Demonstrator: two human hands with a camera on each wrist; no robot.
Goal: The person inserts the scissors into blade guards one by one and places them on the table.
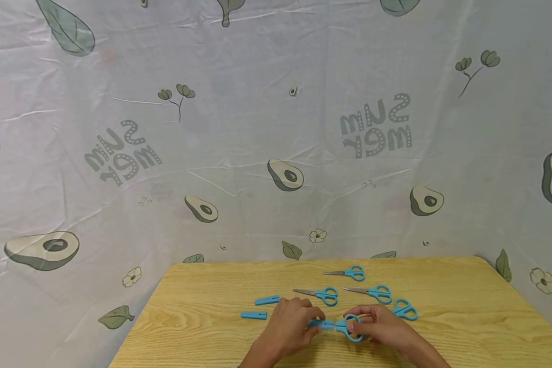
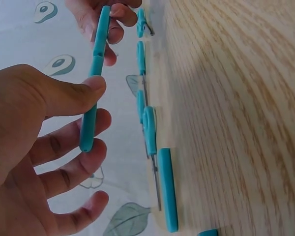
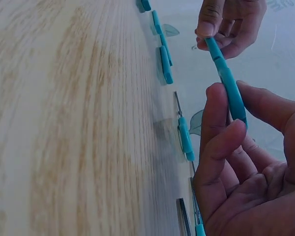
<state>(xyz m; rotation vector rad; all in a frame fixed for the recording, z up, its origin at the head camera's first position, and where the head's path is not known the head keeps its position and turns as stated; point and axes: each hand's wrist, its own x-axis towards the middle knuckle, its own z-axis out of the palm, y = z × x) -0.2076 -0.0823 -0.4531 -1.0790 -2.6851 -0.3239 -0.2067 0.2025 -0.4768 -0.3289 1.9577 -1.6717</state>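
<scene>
Left hand (image 1: pixel 293 322): pinching a slim light-blue plastic blade cap (image 1: pixel 322 324), thumb on one face, index fingertip on the other; remaining fingers spread loosely. Right hand (image 1: pixel 386 326): pinching the two-ringed blue plastic handle (image 1: pixel 342 325) of a pair of scissors, thumb on one side, curled fingers on the other.

Held scissors lie in line with the cap, between the two hands, raised off the wood-grain tabletop (image 1: pixel 193 317). Cap sits over the blades; narrow pale strip shows between its end and the handle.

Around the held scissors, on the tabletop: two loose light-blue caps to the left, the nearer cap (image 1: pixel 254 315) and the farther cap (image 1: pixel 267 300), apart from each other. Beyond the held scissors, three blue-handled scissors with bare metal blades pointing left: the middle pair (image 1: pixel 321 294), the right-hand pair (image 1: pixel 374 292) and the rearmost pair (image 1: pixel 349 273). To the right, a fourth pair (image 1: pixel 399 308), blades hidden behind the right hand in the head view.

Behind everything, a pale creased sheet (image 1: pixel 248 128) printed with avocados, leaves and mirrored "summer" lettering.
</scene>
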